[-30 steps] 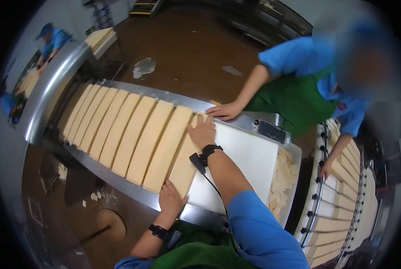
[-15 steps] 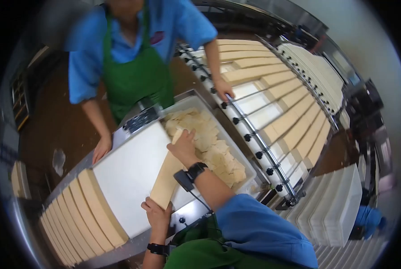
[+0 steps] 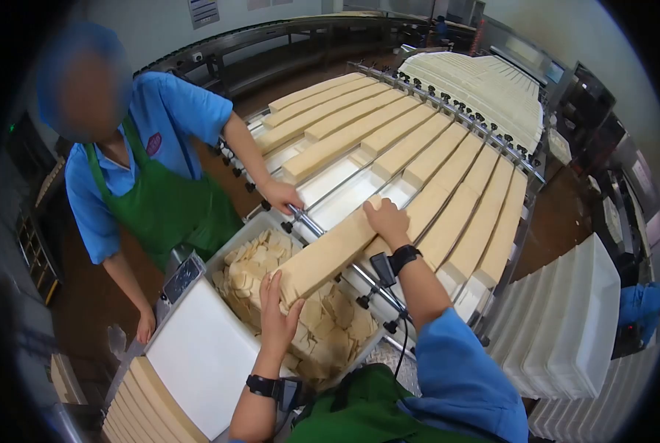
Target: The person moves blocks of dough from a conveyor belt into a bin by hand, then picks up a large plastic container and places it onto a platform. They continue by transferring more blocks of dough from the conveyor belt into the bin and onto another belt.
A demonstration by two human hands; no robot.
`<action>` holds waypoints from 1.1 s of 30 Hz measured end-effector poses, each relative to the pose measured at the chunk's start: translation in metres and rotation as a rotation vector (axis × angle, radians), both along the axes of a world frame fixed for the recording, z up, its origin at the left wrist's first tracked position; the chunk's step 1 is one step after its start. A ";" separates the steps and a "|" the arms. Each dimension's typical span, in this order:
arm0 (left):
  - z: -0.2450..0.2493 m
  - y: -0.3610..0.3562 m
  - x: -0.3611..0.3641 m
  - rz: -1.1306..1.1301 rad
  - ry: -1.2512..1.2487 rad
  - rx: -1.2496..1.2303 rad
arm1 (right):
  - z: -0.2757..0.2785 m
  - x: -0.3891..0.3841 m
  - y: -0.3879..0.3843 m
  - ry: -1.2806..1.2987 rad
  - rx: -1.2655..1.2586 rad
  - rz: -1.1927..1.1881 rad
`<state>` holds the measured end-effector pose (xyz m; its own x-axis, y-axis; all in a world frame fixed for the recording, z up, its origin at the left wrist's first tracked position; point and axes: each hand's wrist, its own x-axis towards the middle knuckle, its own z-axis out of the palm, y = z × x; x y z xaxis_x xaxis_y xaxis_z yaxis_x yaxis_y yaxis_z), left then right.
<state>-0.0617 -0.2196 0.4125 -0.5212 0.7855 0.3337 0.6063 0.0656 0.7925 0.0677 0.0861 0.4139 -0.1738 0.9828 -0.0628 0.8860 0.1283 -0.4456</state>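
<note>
A long cream-coloured block (image 3: 330, 255) spans the bin of flakes and the front rail of the slatted conveyor. My right hand (image 3: 387, 221) grips its far end, fingers over the top. Against the near end presses my left hand (image 3: 277, 317), fingers up along the side and thumb apart. Below the block, a pale plastic bin (image 3: 234, 240) holds thin, broken cream flakes (image 3: 337, 317). Similar long blocks (image 3: 448, 203) lie in rows along the conveyor lanes, with white gaps between some of them.
A white board (image 3: 201, 362) lies at lower left beside more cream blocks (image 3: 149, 406). Across from me a co-worker in a green apron (image 3: 171, 203) has one hand on the metal rail (image 3: 308, 221). Stacked white trays (image 3: 558, 317) stand at right.
Both hands have carried a block from over the white board to the right, across the bin toward the conveyor. My view has shifted toward the conveyor.
</note>
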 end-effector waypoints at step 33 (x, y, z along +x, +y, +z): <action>-0.150 -0.281 -0.019 1.392 0.097 -0.253 | -0.044 -0.078 -0.132 -0.179 0.327 0.988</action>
